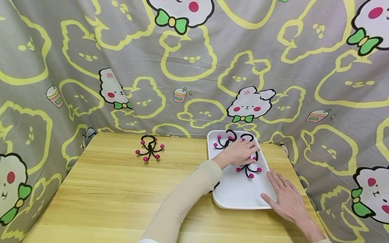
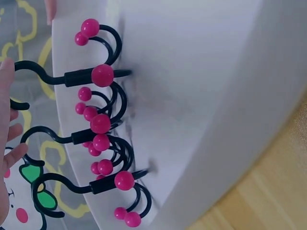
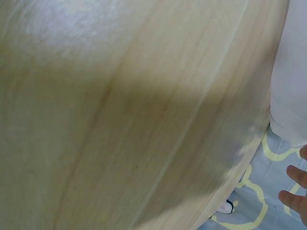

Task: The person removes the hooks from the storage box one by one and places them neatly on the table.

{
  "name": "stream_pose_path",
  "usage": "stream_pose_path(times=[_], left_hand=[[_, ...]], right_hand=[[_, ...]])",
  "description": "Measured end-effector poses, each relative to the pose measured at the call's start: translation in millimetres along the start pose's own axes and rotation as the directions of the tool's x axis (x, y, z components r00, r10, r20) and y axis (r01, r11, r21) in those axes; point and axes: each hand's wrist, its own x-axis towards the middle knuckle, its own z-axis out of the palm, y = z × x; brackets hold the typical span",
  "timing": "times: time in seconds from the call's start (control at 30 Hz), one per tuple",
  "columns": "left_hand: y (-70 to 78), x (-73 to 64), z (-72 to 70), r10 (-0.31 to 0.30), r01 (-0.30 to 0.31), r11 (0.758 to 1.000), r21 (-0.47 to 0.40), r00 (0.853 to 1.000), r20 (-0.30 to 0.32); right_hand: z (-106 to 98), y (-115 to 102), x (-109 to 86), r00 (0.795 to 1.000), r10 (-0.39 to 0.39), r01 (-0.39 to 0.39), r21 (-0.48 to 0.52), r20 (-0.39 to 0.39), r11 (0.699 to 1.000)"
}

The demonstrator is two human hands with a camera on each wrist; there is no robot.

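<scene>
Three black hooks with curved arms tipped by pink balls stand in a row in a white tray (image 1: 235, 194). In the left wrist view these are an upper hook (image 2: 76, 78), a middle hook (image 2: 82, 137) and a lower hook (image 2: 103, 186). My left hand (image 1: 239, 152) reaches over them, fingers extended, hiding part of the group from the head camera. Its fingertips are right by the crooks of the upper and middle hooks in the left wrist view. My right hand (image 1: 285, 195) touches the tray's right rim with straight fingers, thumb spread over the near corner.
Another black hook with pink balls (image 1: 150, 147) stands alone at the back left of the wooden table (image 1: 121, 189). A dark piece (image 1: 215, 186) peeks out beside the tray's left wall, mostly behind my left forearm. A patterned grey curtain (image 1: 194, 87) hangs around the table.
</scene>
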Motion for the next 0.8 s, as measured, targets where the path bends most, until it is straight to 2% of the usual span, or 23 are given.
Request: stream_pose_path(times=[0.37,0.6,0.8], left_hand=[[-2.7,0.7,2.6,-0.017,0.017,1.0,-0.002,1.0,-0.016],[-4.3,0.3,3.8,-0.014,0.018,0.999,0.04,0.997,-0.079],[-5.0,-0.9,3.8,-0.025,0.026,1.0,0.013,0.996,-0.086]], right_hand=[[1.9,0.5,0.1,1.0,-0.002,0.002,0.003,-0.001,1.0],[2.5,1.8,0.1,0.999,-0.014,0.014,0.003,-0.031,1.0],[2.9,2.2,0.0,0.999,-0.015,0.015,-0.001,-0.03,1.0]])
